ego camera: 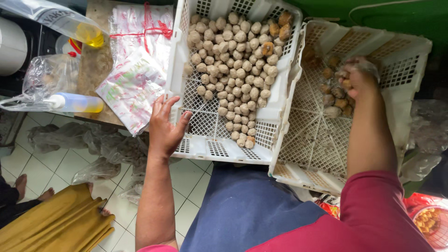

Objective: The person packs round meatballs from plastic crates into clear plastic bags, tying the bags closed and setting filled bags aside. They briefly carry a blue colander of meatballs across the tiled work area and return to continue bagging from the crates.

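The landmark is the left white crate point(280, 93), a perforated plastic basket that rests partly on the table edge and partly over the person's lap. It holds a dense heap of pale round balls point(233, 60), most of them light grey-beige, with a few browner ones at its far right corner.

The left hand point(164, 127) lies on the near left corner of this crate. Its fingers are spread, with the thumb hooked over the rim and the palm against the outer wall. This grip appears to steady the crate, which overhangs the table and has little support beneath its near edge.

To the right of the landmark crate, and touching its wall, a second white crate point(401, 60) stands tilted toward the person. The tilt lets its remaining darker balls point(337, 100) collect in one area of the mesh floor. The right hand point(358, 77) reaches into that cluster with the fingers curled together around several balls; motion blur prevents a count, and the fingertips are hidden.

To the left of the landmark crate, printed plastic bags point(135, 70) tied with red string lie on the table, near a squeeze bottle point(74, 102) and a bag of yellow liquid point(88, 33). Below these, crumpled clear plastic point(107, 149) lies on the tiled floor point(32, 168). Another person's bare feet are cut off at the lower left. A red package at the lower right is only partly in view.
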Motion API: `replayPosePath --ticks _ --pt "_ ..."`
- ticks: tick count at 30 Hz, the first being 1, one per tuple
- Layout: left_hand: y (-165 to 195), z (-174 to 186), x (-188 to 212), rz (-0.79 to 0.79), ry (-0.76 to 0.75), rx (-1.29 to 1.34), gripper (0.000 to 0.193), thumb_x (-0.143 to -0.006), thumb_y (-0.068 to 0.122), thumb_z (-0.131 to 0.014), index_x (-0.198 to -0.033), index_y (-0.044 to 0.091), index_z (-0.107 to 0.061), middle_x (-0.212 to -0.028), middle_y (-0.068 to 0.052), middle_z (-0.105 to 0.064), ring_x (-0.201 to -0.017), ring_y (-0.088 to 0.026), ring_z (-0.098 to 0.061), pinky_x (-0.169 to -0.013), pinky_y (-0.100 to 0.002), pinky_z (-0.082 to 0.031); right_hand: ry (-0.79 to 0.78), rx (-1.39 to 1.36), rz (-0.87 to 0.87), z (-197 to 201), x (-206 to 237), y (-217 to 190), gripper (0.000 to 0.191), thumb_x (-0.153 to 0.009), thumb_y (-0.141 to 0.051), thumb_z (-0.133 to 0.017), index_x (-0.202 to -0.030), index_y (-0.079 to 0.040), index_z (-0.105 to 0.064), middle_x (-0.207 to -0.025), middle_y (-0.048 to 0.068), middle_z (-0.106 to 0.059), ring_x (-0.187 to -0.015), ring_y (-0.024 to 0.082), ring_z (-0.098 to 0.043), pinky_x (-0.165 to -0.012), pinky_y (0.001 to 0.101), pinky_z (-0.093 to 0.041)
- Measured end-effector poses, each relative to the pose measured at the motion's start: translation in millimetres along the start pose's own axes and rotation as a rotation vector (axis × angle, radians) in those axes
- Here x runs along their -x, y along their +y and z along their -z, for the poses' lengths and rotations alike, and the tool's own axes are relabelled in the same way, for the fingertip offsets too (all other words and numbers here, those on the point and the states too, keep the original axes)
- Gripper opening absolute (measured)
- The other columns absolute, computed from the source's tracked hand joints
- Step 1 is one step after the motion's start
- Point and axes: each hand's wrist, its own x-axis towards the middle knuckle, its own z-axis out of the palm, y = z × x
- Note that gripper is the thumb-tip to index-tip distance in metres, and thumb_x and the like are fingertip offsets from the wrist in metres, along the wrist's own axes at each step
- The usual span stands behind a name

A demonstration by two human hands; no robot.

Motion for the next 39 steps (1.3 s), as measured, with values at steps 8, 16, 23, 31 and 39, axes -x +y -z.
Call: replayPosePath --ticks 8,16,23,31,39 --pt "-3 0 2 0.000 -0.015 0.001 0.051 -0.095 0.039 -0.075 -0.131 0.004 -0.065 -0.138 -0.033 -0.057 -0.139 -0.049 -0.048 -0.114 -0.049 -0.041 -0.666 -0.400 0.400 -136 16 -83 0.026 -0.098 0.001 -0.064 -0.119 -0.012 -0.055 -0.101 0.004 -0.058 -0.073 0.012 -0.058 -0.056 0.0260 -0.049" --pt "-4 -1 5 0.007 -0.026 0.064 0.051 -0.096 0.038 -0.074 -0.134 0.005 -0.064 -0.146 -0.034 -0.053 -0.142 -0.048 -0.048 -0.116 -0.050 -0.039 -0.050 0.572 1.067 -156 2 -51 0.046 -0.108 -0.012 -0.070 -0.148 -0.006 -0.050 -0.153 0.025 -0.058 -0.140 0.040 -0.060 -0.116 0.0529 -0.051" --pt "-9 -4 6 0.026 -0.040 0.079 0.053 -0.096 0.038 -0.075 -0.135 0.005 -0.064 -0.147 -0.033 -0.052 -0.143 -0.048 -0.048 -0.117 -0.050 -0.039 0.401 1.128 0.592 38 14 28 0.049 -0.108 -0.036 -0.070 -0.144 -0.004 -0.058 -0.144 0.026 -0.060 -0.133 0.043 -0.057 -0.112 0.0564 -0.047" --pt "-6 -4 6 0.022 -0.044 0.046 0.052 -0.097 0.037 -0.076 -0.136 0.005 -0.064 -0.147 -0.031 -0.053 -0.142 -0.047 -0.049 -0.118 -0.049 -0.040 0.565 1.267 0.447 -2 34 84 0.070 -0.109 -0.058 -0.057 -0.148 0.000 -0.056 -0.143 0.033 -0.051 -0.130 0.051 -0.050 -0.105 0.0671 -0.040" --pt "-5 -4 6 0.023 -0.038 0.077 0.051 -0.096 0.037 -0.075 -0.134 0.005 -0.064 -0.145 -0.031 -0.053 -0.140 -0.046 -0.051 -0.117 -0.049 -0.041 0.081 1.391 0.280 -29 27 60 0.050 -0.101 -0.050 -0.062 -0.140 -0.020 -0.055 -0.151 0.030 -0.041 -0.132 0.053 -0.046 -0.108 0.0657 -0.042"
